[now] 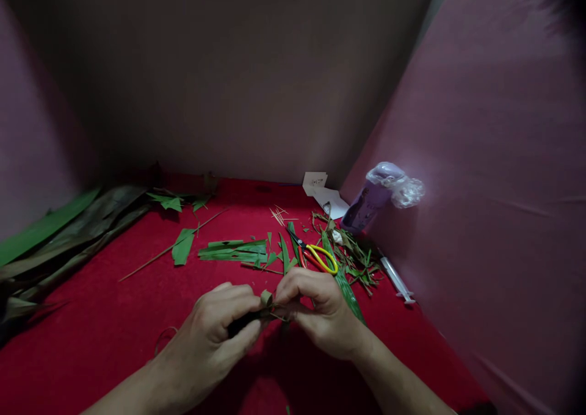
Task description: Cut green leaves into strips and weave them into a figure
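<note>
My left hand and my right hand meet low in the middle of the head view, their fingertips almost touching. Between them is a small rolled piece of dried leaf, brownish-green, which the left thumb and fingers pinch. The right thumb and fingers are closed on a thin brown strip at the same spot. Fingers cover most of both pieces, so how they join is hidden. Just beyond the right hand lie scissors with one yellow and one red handle. Cut green leaf strips lie beyond the left hand.
Long green and dried leaves stretch along the left of the red cloth. A thin stick lies near a leaf piece. Toothpicks, leaf scraps, a syringe and a plastic-topped purple container occupy the right.
</note>
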A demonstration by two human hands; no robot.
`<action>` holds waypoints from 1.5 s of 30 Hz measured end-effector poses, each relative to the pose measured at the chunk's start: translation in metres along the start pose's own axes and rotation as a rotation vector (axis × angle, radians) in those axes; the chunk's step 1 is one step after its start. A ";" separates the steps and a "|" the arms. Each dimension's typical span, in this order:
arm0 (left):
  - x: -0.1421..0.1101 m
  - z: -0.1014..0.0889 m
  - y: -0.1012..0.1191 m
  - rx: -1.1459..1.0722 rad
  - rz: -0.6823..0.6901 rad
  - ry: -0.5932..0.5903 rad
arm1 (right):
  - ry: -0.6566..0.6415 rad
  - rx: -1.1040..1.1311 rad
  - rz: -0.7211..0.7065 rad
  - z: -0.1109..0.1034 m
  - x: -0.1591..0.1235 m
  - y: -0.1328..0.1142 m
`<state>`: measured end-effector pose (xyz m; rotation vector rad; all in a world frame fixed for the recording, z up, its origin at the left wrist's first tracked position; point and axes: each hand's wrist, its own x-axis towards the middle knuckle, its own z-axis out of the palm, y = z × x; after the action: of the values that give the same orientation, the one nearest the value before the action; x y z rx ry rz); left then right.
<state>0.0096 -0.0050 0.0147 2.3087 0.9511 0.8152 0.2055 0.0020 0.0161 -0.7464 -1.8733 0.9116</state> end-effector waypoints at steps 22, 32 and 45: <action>0.000 0.001 0.000 0.050 0.054 0.100 | 0.042 0.029 0.065 -0.002 -0.002 -0.004; -0.004 0.005 -0.004 0.184 0.080 0.064 | -0.129 -0.007 0.017 -0.003 -0.002 -0.011; -0.003 0.005 -0.004 0.457 0.240 0.177 | -0.172 -0.137 -0.105 -0.004 -0.002 -0.011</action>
<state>0.0093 -0.0058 0.0081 2.8224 1.0341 0.9962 0.2081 -0.0041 0.0252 -0.6607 -2.1230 0.8087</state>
